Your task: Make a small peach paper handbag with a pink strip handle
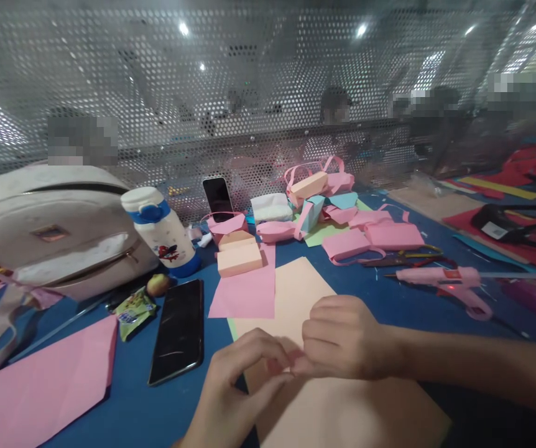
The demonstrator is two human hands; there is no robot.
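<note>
Both hands meet over peach paper sheets point(342, 410) lying on the blue table. My left hand point(244, 379) is curved, its thumb and fingertips closed at a small pink piece point(300, 363) between the hands. My right hand point(342, 339) has its fingers curled together at the other side of that piece and hides part of it. Just beyond the hands lies a flat pink sheet point(244, 292), with a small peach box shape point(239, 258) on its far edge.
Left are a dark phone point(177, 333), a snack packet point(135, 311), a bottle point(160, 230), a backpack point(58, 230) and pink paper point(48, 386). Folded pink pieces point(393, 236), scissors point(408, 256) and a pink glue gun point(459, 280) lie right. A perforated metal screen point(258, 81) stands behind.
</note>
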